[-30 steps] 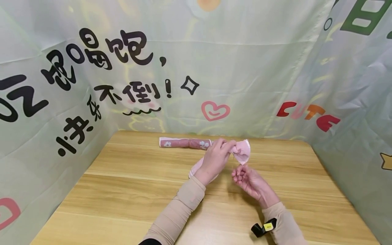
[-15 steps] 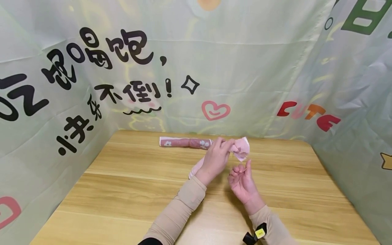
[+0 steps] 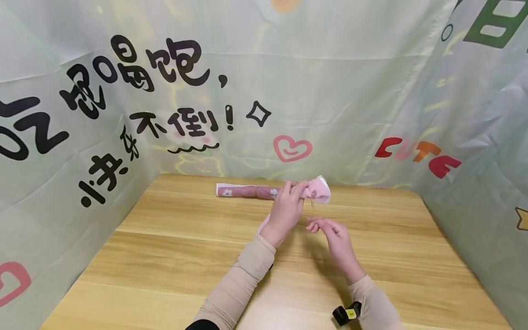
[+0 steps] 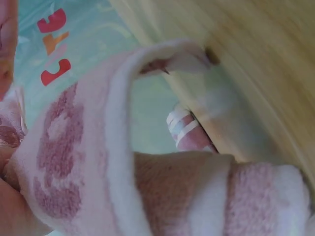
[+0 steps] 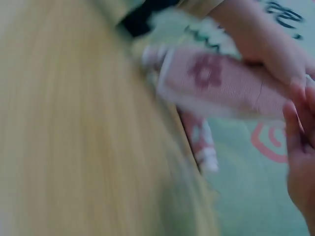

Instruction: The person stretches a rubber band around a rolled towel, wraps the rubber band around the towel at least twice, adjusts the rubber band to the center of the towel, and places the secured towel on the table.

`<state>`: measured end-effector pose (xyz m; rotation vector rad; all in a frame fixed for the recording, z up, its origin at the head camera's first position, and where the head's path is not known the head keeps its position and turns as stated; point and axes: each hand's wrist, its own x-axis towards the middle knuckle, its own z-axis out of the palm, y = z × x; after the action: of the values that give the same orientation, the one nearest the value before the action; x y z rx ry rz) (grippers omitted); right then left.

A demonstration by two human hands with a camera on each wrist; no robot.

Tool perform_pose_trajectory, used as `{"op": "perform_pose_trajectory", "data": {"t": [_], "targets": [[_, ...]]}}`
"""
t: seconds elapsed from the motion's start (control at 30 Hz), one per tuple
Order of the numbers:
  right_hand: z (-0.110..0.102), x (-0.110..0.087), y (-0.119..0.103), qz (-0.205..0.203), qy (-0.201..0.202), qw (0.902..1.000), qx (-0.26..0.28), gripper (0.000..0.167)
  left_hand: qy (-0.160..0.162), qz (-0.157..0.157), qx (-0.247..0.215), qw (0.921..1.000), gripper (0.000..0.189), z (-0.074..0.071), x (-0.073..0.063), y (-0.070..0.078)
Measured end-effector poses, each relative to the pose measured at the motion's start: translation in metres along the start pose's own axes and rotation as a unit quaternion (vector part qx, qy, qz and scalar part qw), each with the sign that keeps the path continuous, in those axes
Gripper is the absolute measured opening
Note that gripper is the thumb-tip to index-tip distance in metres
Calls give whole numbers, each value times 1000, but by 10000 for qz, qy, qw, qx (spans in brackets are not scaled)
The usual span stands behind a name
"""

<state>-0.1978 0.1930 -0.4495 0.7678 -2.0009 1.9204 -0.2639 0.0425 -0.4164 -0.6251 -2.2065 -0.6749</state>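
Head view: left fingers [image 3: 298, 189] clamp pink cloth [image 3: 321, 190], flaring just beyond them, apparently to steady it against the thin band [image 3: 312, 204] right fingers [image 3: 316, 223] pinch taut.

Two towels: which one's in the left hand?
The pale towel: the left hand grips it near its flared end. The darker towel, with pale flowers, lies rolled along the table's back edge.

Head view bright, soft shadows on table [image 3: 173, 261]; wrist views hazy, blurred.
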Motion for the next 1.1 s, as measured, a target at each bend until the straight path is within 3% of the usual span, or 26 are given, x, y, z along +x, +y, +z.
{"op": "perform_pose_trajectory", "data": {"t": [0.03, 0.07, 0.13, 0.2, 0.23, 0.27, 0.3, 0.33, 0.4, 0.47, 0.53, 0.57, 0.6, 0.63, 0.67, 0.73, 0.9, 1.0, 1.1], "targets": [[0, 1, 2, -509, 146, 9938, -974, 26, -17, -16, -4, 10000, 28, 0, 0, 0], [-1, 1, 4, -1036, 226, 9770, -1848, 22, -32, -29, -26, 10000, 28, -1, 0, 0], [-1, 4, 6, -2264, 266, 9245, -3055, 19, -58, -26, -58, 10000, 28, -1, 0, -1], [0, 6, 7, -3130, 177, 8800, -3570, 19, 11, 42, -78, 10000, 28, -1, 0, -1], [0, 6, 6, -3350, 108, 8653, -3728, 22, 32, 57, -85, 9999, 28, -1, 0, -1], [0, 5, 6, -3426, 25, 8583, -3821, 25, 48, 62, -101, 9999, 28, -2, 0, -1], [0, 5, 5, -3429, -31, 8572, -3841, 25, 51, 62, -99, 9999, 28, -2, 0, -2], [1, 3, 4, -3356, -92, 8627, -3783, 23, 50, 58, -99, 9999, 28, -2, -1, -2], [1, 1, 3, -2898, -251, 8926, -3444, 18, 31, 34, -103, 9999, 28, -1, -1, -2], [3, -2, 1, -2088, -427, 9399, -2668, 17, 6, -1, -127, 9999, 28, -1, -1, -2], [5, -3, -2, -1104, -610, 9842, -1243, 18, 2, -43, -167, 9999, 30, -1, -2, -2], [6, -3, -3, -565, -682, 9955, -341, 20, 12, -70, -196, 9998, 30, -1, -1, -2], [7, -2, -4, -88, -695, 9958, 596, 23, 27, -101, -228, 9997, 31, -2, -1, -2], [8, -2, -5, 393, -674, 9847, 1557, 28, 36, -140, -268, 9995, 32, -2, -1, -2], [8, -1, -5, 821, -655, 9639, 2445, 32, 37, -181, -306, 9994, 32, -2, -1, -2], [8, -1, -4, 1629, -546, 9082, 3818, 37, 21, -255, -375, 9990, 34, -3, 0, -2], [3, -2, 5, 3267, -101, 7463, 5798, 38, -102, -306, -447, 9985, 33, -1, -1, 0], [-2, -3, 8, 3528, 252, 6468, 6757, 29, -101, -202, -526, 9984, 30, 2, -2, 1], [-7, -2, 7, 3235, 691, 5600, 7596, 20, 5, -95, -670, 9977, 27, 5, -2, 2]]}}
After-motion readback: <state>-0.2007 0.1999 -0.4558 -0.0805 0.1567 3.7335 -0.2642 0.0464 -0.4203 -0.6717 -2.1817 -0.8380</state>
